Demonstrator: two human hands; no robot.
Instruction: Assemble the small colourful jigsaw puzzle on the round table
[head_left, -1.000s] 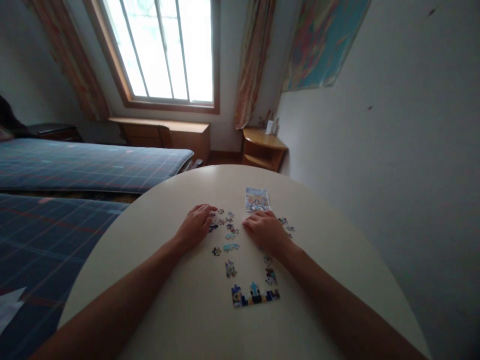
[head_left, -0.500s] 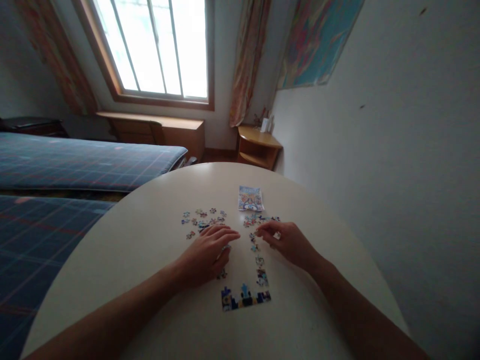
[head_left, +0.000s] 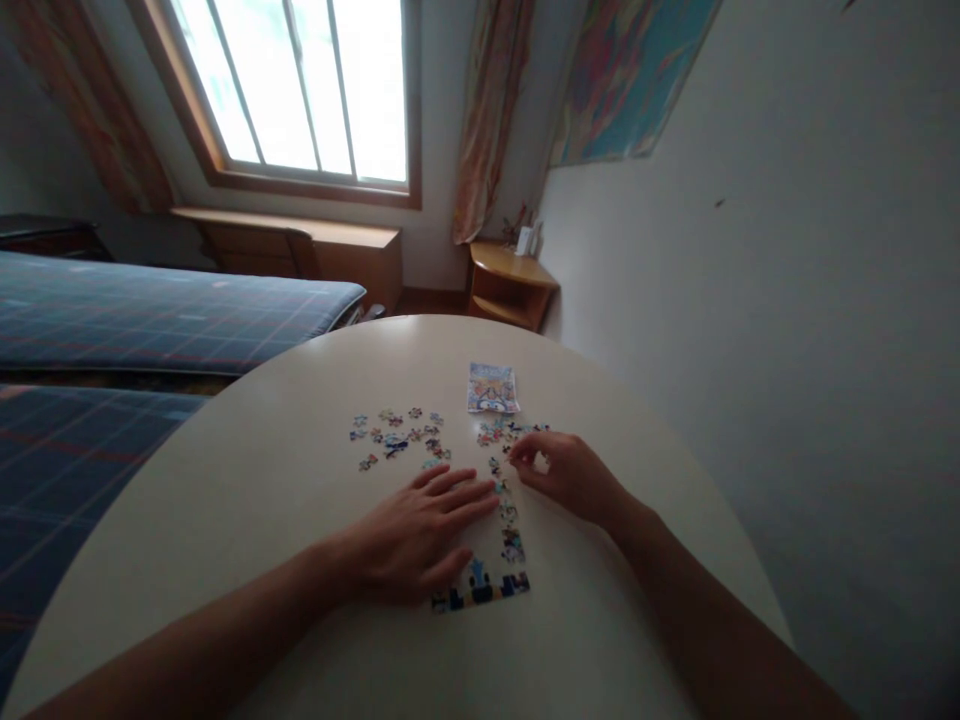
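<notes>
My left hand (head_left: 420, 530) lies flat on the round white table (head_left: 300, 500), fingers stretched out, just above a joined strip of puzzle pieces (head_left: 484, 590). My right hand (head_left: 562, 470) is curled in a pinch at the near edge of a cluster of loose pieces (head_left: 510, 435); what it pinches is too small to name. A short column of pieces (head_left: 510, 520) runs between the two hands. More loose pieces (head_left: 394, 435) are scattered farther back on the left. A small printed picture card (head_left: 493, 388) lies beyond them.
A bed with a blue checked cover (head_left: 150, 310) stands to the left of the table. Under the window (head_left: 300, 90) runs a wooden bench (head_left: 300, 245), with a corner shelf (head_left: 510, 285) beside it. The wall (head_left: 787, 250) is close on the right.
Both hands have drawn back toward me from the far pieces. The left hand has slid down and flattened beside the joined strip; the right hand has closed into a pinch.
</notes>
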